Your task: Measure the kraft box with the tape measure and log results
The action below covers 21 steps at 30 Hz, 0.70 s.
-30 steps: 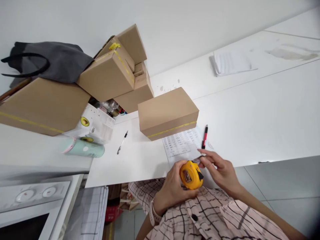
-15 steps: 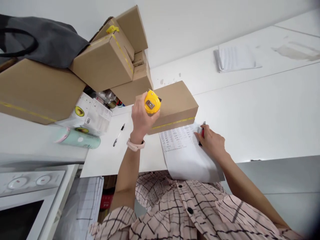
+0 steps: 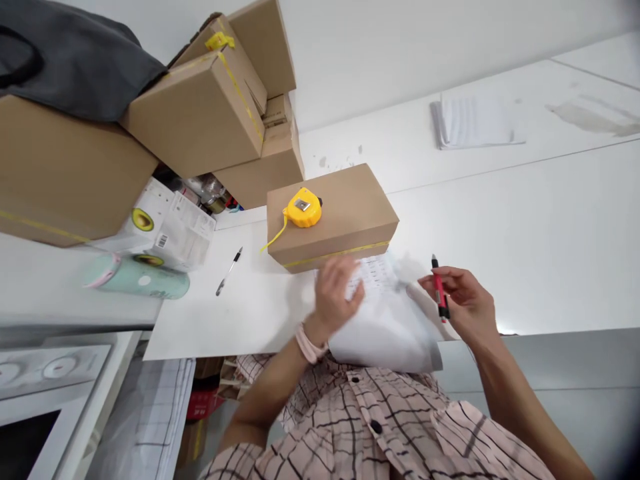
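Note:
My right hand (image 3: 467, 303) grips a red and black pen (image 3: 440, 293) between thumb and fingers, above the table's front edge. My left hand (image 3: 337, 293) is slightly blurred; its thumb stands apart from its bent fingers and nothing shows in them. It is over the left part of a printed paper sheet (image 3: 390, 330), just in front of a closed cardboard box (image 3: 345, 200). On top of that box rests a yellow tape measure (image 3: 305, 208), a short length of its tape hanging over the left side.
A black-and-clear pen (image 3: 229, 271) lies on the white table (image 3: 240, 327). At the left are stacked cardboard boxes (image 3: 195, 120), a mint-green bottle (image 3: 150, 280) and an avocado-print carton (image 3: 175, 227). Stacked papers (image 3: 475, 123) lie at the back.
My left hand has let go of the tape measure on the box and moved down right to the paper. My right hand has lifted the red pen and moved right.

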{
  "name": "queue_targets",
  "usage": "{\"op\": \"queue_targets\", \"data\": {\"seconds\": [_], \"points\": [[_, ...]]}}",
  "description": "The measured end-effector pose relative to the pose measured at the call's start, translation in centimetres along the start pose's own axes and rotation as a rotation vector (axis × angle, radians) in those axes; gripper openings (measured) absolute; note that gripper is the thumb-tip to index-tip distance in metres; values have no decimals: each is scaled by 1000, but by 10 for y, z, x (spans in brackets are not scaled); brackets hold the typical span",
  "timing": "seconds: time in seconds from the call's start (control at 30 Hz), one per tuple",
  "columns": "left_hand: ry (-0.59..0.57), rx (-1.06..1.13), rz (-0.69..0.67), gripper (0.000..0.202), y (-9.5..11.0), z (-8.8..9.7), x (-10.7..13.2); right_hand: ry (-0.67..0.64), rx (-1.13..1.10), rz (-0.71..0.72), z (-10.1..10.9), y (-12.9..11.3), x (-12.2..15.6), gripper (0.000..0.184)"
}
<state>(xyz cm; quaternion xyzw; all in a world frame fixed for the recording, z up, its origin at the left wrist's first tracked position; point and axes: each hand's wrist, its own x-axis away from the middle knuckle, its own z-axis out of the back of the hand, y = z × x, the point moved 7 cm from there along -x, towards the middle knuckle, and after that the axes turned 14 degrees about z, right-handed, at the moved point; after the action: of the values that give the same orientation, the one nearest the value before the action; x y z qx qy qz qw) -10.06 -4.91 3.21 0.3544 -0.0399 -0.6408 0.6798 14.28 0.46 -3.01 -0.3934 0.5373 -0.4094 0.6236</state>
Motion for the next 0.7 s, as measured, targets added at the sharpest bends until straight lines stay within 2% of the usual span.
{"op": "queue_targets", "data": {"seconds": [0.1, 0.17, 0.23, 0.3, 0.37, 0.47, 0.7], "points": [[-125, -2, -20, 35, 25, -49, 51, 104, 82, -35, -2, 3, 0, 29], [-251, -45, -35, 58, 35, -73, 70, 81, 29, -75, -13, 9, -2, 35], [-420, -125, -51, 82, 39, -89, 79, -14, -72, -124, -29, 16, -5, 38], [-542, -197, -50, 96, 38, -95, 81, -157, -122, -192, -45, 23, -6, 40], [-575, -226, -39, 105, 36, -95, 80, -251, -87, -223, -55, 28, -7, 39], [-595, -240, -34, 112, 35, -95, 79, -231, 34, -166, -57, 28, -12, 34], [-605, -237, -30, 113, 35, -97, 81, -226, 148, -86, -62, 31, -15, 29]]}}
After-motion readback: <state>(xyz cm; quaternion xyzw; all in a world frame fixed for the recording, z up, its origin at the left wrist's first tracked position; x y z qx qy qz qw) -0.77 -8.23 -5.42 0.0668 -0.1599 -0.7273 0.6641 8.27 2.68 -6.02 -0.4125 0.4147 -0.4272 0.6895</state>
